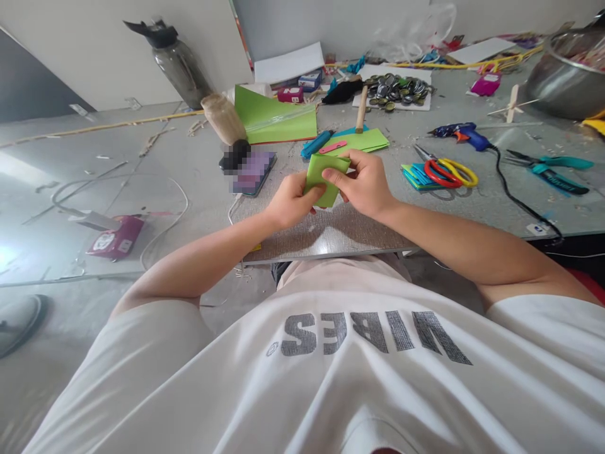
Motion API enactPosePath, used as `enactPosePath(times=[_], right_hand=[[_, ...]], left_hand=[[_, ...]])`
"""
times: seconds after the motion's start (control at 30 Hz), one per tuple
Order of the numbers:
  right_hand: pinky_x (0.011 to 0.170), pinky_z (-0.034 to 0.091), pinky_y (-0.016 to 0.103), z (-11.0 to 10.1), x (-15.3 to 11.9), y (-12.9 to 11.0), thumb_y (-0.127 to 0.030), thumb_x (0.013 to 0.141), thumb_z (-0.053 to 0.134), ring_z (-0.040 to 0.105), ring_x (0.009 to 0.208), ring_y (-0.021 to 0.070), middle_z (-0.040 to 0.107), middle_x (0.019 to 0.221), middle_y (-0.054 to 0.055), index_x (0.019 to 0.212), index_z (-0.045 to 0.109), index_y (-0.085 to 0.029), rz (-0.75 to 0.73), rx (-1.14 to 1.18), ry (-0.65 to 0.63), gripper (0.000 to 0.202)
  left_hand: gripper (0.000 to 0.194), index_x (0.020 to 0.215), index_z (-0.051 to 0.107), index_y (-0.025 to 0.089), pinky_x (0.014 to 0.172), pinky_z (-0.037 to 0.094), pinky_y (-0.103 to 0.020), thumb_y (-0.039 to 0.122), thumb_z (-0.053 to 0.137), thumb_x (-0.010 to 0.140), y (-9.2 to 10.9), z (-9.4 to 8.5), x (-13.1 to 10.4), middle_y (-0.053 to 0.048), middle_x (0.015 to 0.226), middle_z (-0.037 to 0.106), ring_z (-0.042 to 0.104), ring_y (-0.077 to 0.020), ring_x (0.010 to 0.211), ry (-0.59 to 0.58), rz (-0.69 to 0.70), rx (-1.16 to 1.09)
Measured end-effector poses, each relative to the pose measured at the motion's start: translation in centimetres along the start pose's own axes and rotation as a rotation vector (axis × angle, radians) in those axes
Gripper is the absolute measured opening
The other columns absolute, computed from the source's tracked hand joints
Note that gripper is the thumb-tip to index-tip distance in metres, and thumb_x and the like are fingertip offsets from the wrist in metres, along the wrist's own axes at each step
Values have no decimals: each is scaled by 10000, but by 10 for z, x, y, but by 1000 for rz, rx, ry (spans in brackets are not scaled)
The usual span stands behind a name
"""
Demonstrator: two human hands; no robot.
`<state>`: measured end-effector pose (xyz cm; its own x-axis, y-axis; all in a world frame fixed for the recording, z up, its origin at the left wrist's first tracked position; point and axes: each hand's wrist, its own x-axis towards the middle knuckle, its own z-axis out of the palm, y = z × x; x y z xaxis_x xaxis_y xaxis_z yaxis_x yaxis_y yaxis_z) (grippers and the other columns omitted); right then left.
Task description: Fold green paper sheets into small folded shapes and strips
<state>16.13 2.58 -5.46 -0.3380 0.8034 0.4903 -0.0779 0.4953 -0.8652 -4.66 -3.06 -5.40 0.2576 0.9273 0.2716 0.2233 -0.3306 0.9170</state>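
Observation:
A folded piece of green paper (pixel 317 169) is held up between both hands, above the table's near edge. My left hand (pixel 293 200) grips its lower left side, thumb across the front. At the upper right my right hand (pixel 366 183) pinches the paper, thumb on the front face and fingers behind it. Just beyond the hands lie a blue utility knife (pixel 316 144), a pink strip-like tool (pixel 333 147) and more folded green paper (pixel 366 141). To the right, red-and-yellow-handled scissors (pixel 449 173) rest on a stack of blue and green paper pieces (pixel 413 178).
A phone (pixel 255 171) and a jar (pixel 223 120) stand left of the hands; a dark bottle (pixel 182 72) is behind. A blue glue gun (pixel 466 135), pliers (pixel 551 170) and a metal pot (pixel 562 79) are right. Bottle caps (pixel 394 90) and a wooden-handled tool (pixel 362 110) lie at the back.

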Motion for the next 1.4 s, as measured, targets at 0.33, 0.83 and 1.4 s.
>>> enactPosePath(times=[0.33,0.83,1.4], right_hand=[[449,532,330,-1,-1,-3,-1017,934,923,615,504,135,764,881,-6,1034,764,-281,-19,133,-61,760],[621,552,368,-8,-8,-5,-1025,1158,577,546,623,186,509,626,-8,746,481,-306,-196,-155,17,834],[623,506,336,-15,5,31,-875,1068,881,629,663,175,662,747,-22,907,713,-262,-150,-104,-305,656]], left_hand=[[882,970,723,210,519,628,-266,1079,872,924,-4,-2,3,-90,830,847,818,-207,680,-15,70,-96],[904,711,463,261,467,263,-284,1059,555,1126,-12,5,-4,32,594,386,322,-119,537,103,347,222],[526,1462,786,221,1035,727,-402,668,618,1240,-57,-32,14,-135,1234,889,894,-264,1090,118,608,580]])
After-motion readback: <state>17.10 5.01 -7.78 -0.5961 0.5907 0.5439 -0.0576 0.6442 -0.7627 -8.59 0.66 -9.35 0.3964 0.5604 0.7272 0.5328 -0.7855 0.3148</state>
